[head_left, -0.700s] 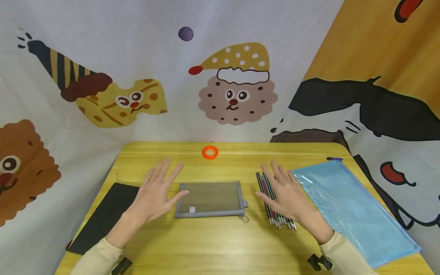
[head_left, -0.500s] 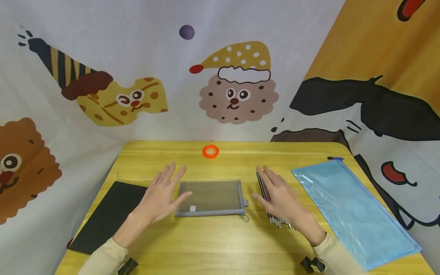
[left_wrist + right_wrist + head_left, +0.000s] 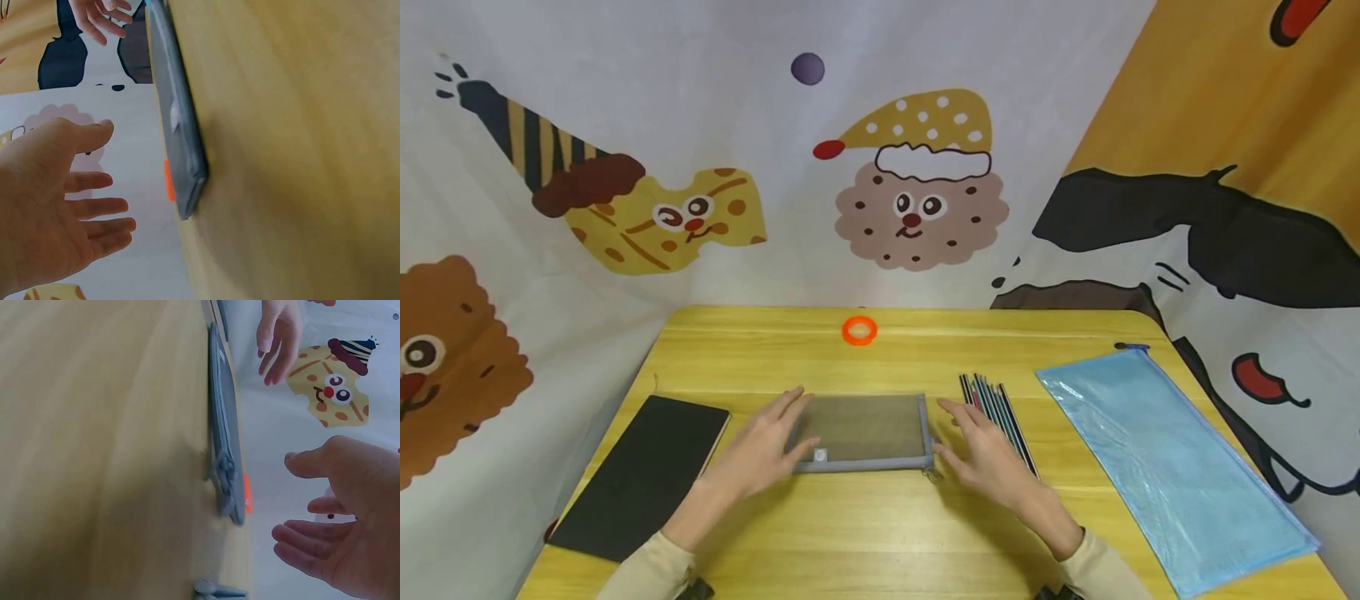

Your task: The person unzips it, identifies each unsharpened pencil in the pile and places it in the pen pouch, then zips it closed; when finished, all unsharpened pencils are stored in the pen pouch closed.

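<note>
A grey mesh zip pouch (image 3: pixel 865 429) lies flat on the wooden table, a small white label near its lower left and a zipper ring at its lower right corner. Over the pouch's left end hovers my left hand (image 3: pixel 760 446), fingers spread and holding nothing; the left wrist view shows a gap between that hand and the pouch (image 3: pixel 178 119). My right hand (image 3: pixel 992 458) is at the pouch's right end, fingers loosely bent with nothing in them. It hides part of a bundle of pencils (image 3: pixel 1000 408). In the right wrist view the pouch (image 3: pixel 222 425) lies below both hands.
A black notebook (image 3: pixel 640 475) lies on the left, partly under my left forearm. On the right is a blue plastic zip folder (image 3: pixel 1180 467). An orange ring (image 3: pixel 859 331) sits near the table's back edge, in front of a cartoon-printed curtain (image 3: pixel 760 83).
Both hands have lowered and moved inward, toward the two ends of the pouch. More of the notebook and the pencils' upper ends shows now. The pouch has stayed in place.
</note>
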Tool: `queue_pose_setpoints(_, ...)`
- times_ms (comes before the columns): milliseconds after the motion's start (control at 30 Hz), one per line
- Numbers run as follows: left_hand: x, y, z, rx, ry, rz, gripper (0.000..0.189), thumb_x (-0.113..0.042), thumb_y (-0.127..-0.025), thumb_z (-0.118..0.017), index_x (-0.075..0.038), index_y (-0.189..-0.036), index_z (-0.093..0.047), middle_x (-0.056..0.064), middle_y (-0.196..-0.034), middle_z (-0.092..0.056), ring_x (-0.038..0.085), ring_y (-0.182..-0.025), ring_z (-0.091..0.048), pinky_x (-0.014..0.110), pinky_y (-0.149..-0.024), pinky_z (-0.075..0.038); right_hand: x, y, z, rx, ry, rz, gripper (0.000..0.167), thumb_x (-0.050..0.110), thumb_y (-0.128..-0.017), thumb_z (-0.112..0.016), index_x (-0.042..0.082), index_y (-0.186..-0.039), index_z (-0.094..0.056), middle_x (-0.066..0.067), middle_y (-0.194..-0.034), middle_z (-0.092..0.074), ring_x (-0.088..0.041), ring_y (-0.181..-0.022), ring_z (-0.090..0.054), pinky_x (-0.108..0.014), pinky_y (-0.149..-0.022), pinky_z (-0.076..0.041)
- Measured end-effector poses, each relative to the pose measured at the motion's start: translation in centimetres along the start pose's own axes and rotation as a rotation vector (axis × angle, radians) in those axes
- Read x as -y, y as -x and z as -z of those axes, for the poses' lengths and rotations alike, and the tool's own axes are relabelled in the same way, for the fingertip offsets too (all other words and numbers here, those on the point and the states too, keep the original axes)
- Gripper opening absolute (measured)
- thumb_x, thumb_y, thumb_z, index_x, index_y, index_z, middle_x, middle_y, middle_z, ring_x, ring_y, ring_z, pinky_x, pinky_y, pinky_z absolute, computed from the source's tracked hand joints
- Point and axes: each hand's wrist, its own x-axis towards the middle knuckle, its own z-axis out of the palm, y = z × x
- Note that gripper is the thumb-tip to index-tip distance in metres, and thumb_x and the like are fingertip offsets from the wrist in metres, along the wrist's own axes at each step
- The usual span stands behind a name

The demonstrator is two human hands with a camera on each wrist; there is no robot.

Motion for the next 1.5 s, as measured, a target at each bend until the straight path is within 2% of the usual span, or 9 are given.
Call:
queue_pose_setpoints(200, -0.7, 0.2, -1.1, 0.048, 0.049, -0.014, 0.064, -0.026, -0.092, -0.077, 0.004, -0.143, -0.051, 0.026, -0.145, -0.053, 0.042, -0.129, -0.057, 0.051, -0.108, -0.053, 0.5, 0.9, -0.9, 0.035, -0.082, -0.044, 0.064, 0.01, -0.081, -0.084, -0.007, -0.135, -0.054, -0.024, -0.118, -0.067, -0.032, -0.097, -0.071, -0.037, -0.08, -0.066)
queue_pose_setpoints(333, -1.1, 0.1, -1.9, 0.075, 0.068, -0.033, 0.06, -0.023, -0.092, -0.076, 0.003, -0.141, -0.053, 0.024, -0.141, -0.057, 0.04, -0.127, -0.06, 0.05, -0.106, -0.054, 0.3, 1.3, -1.4, 0.054, -0.114, -0.054, 0.059, 0.004, -0.082, -0.081, -0.008, -0.134, -0.056, -0.024, -0.116, -0.067, -0.03, -0.093, -0.072, -0.03, -0.077, -0.066)
queue_pose_setpoints(433, -1.5, -0.1, -2.7, 0.095, 0.074, -0.05, 0.059, -0.023, -0.091, -0.077, 0.002, -0.139, -0.055, 0.023, -0.139, -0.059, 0.038, -0.126, -0.061, 0.048, -0.106, -0.055, -0.3, 1.4, -1.8, 0.057, -0.107, -0.032, 0.05, -0.002, -0.084, -0.077, -0.007, -0.131, -0.059, -0.021, -0.114, -0.067, -0.026, -0.09, -0.072, -0.024, -0.076, -0.065)
queue_pose_setpoints(567, -2.1, -0.5, -3.4, 0.144, 0.092, -0.043, 0.06, -0.025, -0.09, -0.078, 0.0, -0.14, -0.055, 0.02, -0.141, -0.059, 0.037, -0.128, -0.059, 0.048, -0.109, -0.053, -1.1, 1.4, -2.4, 0.045, -0.105, 0.014, 0.043, -0.007, -0.084, -0.075, -0.005, -0.125, -0.064, -0.018, -0.107, -0.069, -0.023, -0.085, -0.072, -0.018, -0.073, -0.063)
queue_pose_setpoints(800, -3.0, -0.9, -4.1, 0.207, 0.129, -0.026, 0.058, -0.024, -0.09, -0.077, -0.005, -0.14, -0.056, 0.018, -0.143, -0.058, 0.037, -0.131, -0.057, 0.053, -0.113, -0.048, -1.9, 1.3, -3.2, 0.029, -0.118, 0.093, 0.039, -0.01, -0.082, -0.076, -0.002, -0.119, -0.069, -0.013, -0.105, -0.071, -0.021, -0.085, -0.072, -0.02, -0.072, -0.064)
queue_pose_setpoints(1233, -3.7, -1.4, -5.2, 0.15, 0.1, -0.12, 0.04, -0.01, -0.089, -0.076, -0.006, -0.127, -0.066, 0.016, -0.132, -0.066, 0.034, -0.122, -0.063, 0.047, -0.106, -0.055, -2.7, 1.0, -3.0, 0.077, -0.037, 0.194, 0.039, -0.001, -0.08, -0.082, 0.007, -0.117, -0.073, -0.007, -0.103, -0.068, -0.016, -0.083, -0.069, -0.016, -0.073, -0.062)
queue_pose_setpoints(1500, -3.7, -1.8, -5.4, 0.087, 0.152, -0.185, 0.016, 0.005, -0.09, -0.069, -0.003, -0.103, -0.071, 0.01, -0.105, -0.074, 0.025, -0.098, -0.072, 0.034, -0.089, -0.064, -3.1, 1.1, -3.1, 0.033, -0.075, 0.26, 0.037, -0.001, -0.078, -0.083, 0.006, -0.113, -0.075, -0.007, -0.105, -0.068, -0.015, -0.085, -0.07, -0.016, -0.075, -0.062)
